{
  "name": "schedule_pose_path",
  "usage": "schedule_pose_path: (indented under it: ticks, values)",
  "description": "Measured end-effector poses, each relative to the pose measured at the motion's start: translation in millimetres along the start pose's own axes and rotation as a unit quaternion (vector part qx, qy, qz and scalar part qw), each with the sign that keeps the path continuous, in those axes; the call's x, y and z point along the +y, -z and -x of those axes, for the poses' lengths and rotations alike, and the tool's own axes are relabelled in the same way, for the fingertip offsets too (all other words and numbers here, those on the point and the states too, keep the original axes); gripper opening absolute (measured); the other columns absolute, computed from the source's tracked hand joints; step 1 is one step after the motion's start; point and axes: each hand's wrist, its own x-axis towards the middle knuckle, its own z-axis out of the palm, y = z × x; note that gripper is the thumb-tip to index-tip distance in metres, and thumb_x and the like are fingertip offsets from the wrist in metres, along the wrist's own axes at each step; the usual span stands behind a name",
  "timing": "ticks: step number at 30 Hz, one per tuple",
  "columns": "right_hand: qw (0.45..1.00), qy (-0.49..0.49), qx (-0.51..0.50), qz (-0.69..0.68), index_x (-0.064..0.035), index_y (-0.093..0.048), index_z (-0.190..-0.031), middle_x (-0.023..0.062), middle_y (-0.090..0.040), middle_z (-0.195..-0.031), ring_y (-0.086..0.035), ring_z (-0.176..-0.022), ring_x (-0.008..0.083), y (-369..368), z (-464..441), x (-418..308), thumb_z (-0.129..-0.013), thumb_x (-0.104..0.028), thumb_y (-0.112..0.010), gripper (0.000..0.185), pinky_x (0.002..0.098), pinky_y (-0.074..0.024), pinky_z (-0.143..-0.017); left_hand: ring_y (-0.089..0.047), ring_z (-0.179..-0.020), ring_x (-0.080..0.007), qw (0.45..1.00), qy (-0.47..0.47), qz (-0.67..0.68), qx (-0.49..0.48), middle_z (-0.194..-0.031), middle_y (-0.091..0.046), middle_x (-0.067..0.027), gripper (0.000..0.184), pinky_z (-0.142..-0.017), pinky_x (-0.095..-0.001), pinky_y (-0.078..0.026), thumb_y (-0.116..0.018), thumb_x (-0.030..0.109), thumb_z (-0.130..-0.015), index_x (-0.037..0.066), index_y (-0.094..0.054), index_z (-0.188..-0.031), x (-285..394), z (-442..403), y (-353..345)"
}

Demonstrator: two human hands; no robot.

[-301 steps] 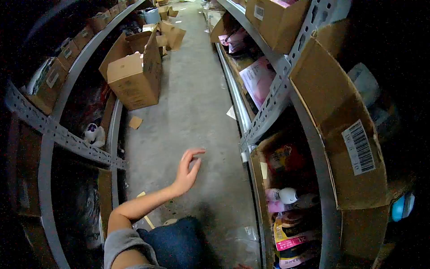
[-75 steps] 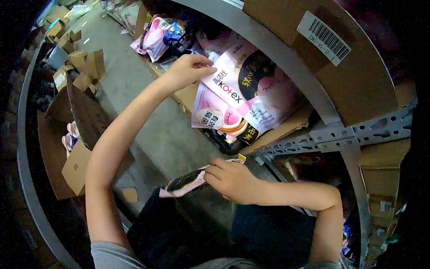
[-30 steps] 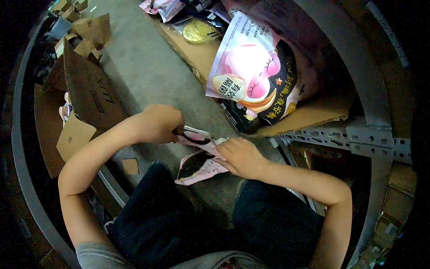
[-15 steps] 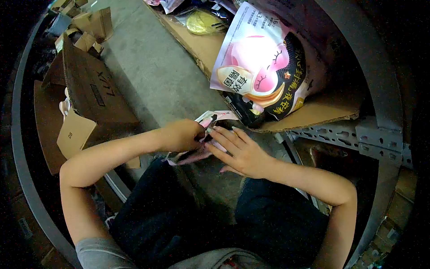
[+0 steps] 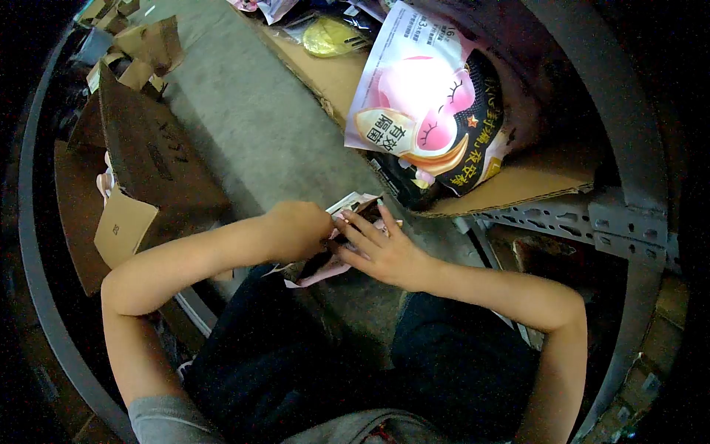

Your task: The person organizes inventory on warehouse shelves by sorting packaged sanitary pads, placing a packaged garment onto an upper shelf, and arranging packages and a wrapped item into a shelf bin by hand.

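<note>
Night-pants pouch (image 5: pixel 410 85), standing in shelf carton: 有效隔菌 in dark characters on cream leaf-shaped panel (image 5: pixel 384 133); yellow characters along black band (image 5: pixel 484 111), 封漏 and 夜安裤 legible, rest unclear. Top of pouch: numerals 16 and 3 among small Chinese lines, too fine to read. Big floor carton (image 5: pixel 159 148): flap (image 5: pixel 127 228) marked sideways, looks like DS; side lettering too dark to read. Handheld packet (image 5: pixel 325 274): print hidden or blurred.

The left arm (image 5: pixel 203 250) is bent and comes forward and inward; the left grip (image 5: pixel 302 231) is curled, its fingertips hidden. The right arm (image 5: pixel 510 296) is also bent, and the right grip (image 5: pixel 397 257) lies palm down, near the left one, with fingers (image 5: pixel 367 230) spread.
</note>
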Motion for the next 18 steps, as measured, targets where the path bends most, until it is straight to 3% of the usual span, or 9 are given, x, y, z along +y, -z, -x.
schedule_pose_path:
  ticks: [2, 4, 6, 8, 12, 14, 18]
  values:
    - [1.000, 0.006, 0.008, 0.008, -0.0120, -0.039, -0.110, 0.0156, -0.038, -0.113, -0.029, -0.111, 0.0279, -6, -2, 0, -0.072, -0.020, -0.040, 0.038, 0.0574, -0.0219, -0.083, -0.053, -0.065, -0.0320, 0.998, 0.044, -0.048, 0.016, -0.072, -0.056, -0.0134, 0.018, -0.056, -0.0374, -0.044, -0.050, 0.018, -0.069, 0.008, -0.054, -0.083, -4, 4, 15]
    - [0.998, -0.005, 0.055, 0.004, -0.0127, -0.038, -0.110, 0.0144, -0.042, -0.108, -0.033, -0.109, 0.0269, -11, -5, -1, -0.072, -0.020, -0.040, 0.039, 0.0573, -0.0219, -0.084, -0.054, -0.064, -0.0305, 0.991, 0.080, -0.019, 0.105, -0.076, -0.056, -0.0136, 0.023, -0.057, -0.0360, -0.044, -0.050, 0.020, -0.071, 0.009, -0.051, -0.091, -18, 3, 33]
    - [0.999, -0.009, 0.053, 0.006, -0.0123, -0.036, -0.112, 0.0135, -0.042, -0.109, -0.033, -0.109, 0.0270, -10, -9, -2, -0.072, -0.019, -0.040, 0.041, 0.0574, -0.0233, -0.083, -0.054, -0.064, -0.0252, 0.930, 0.064, 0.147, 0.330, -0.077, -0.055, -0.0117, 0.032, -0.057, -0.0323, -0.043, -0.051, 0.023, -0.073, 0.007, -0.046, -0.100, -22, 13, 58]
    - [0.998, 0.003, 0.055, -0.011, -0.0137, -0.035, -0.114, 0.0136, -0.038, -0.114, -0.033, -0.110, 0.0244, -6, -12, -2, -0.072, -0.019, -0.041, 0.042, 0.0554, -0.0250, -0.081, -0.052, -0.065, -0.0174, 0.854, -0.024, 0.184, 0.486, -0.080, -0.055, -0.0067, 0.040, -0.059, -0.0277, -0.042, -0.052, 0.029, -0.073, 0.006, -0.042, -0.105, -39, 1, 72]
    - [0.998, 0.023, 0.049, -0.022, -0.0108, -0.033, -0.115, 0.0153, -0.037, -0.113, -0.031, -0.110, 0.0285, -3, -12, 0, -0.071, -0.019, -0.042, 0.045, 0.0567, -0.0250, -0.082, -0.051, -0.069, -0.0133, 0.827, -0.058, 0.273, 0.487, -0.081, -0.055, -0.0046, 0.041, -0.061, -0.0244, -0.041, -0.054, 0.031, -0.073, 0.002, -0.045, -0.102, -39, -28, 94]
    - [0.998, 0.020, 0.051, -0.018, -0.0104, -0.031, -0.116, 0.0159, -0.036, -0.115, -0.029, -0.111, 0.0285, -2, -11, 0, -0.069, -0.021, -0.045, 0.050, 0.0565, -0.0248, -0.082, -0.052, -0.069, -0.0160, 0.810, -0.051, 0.364, 0.457, -0.080, -0.054, -0.0107, 0.043, -0.061, -0.0254, -0.041, -0.059, 0.035, -0.068, -0.002, -0.052, -0.088, -38, -48, 96]
    - [0.998, 0.000, 0.016, -0.068, -0.0098, -0.028, -0.118, 0.0157, -0.031, -0.118, -0.026, -0.113, 0.0285, 11, -12, 2, -0.067, -0.026, -0.052, 0.059, 0.0556, -0.0228, -0.084, -0.051, -0.067, -0.0142, 0.794, -0.084, 0.376, 0.470, -0.076, -0.054, -0.0097, 0.035, -0.059, -0.0247, -0.041, -0.060, 0.026, -0.068, 0.000, -0.052, -0.089, -50, -69, 95]
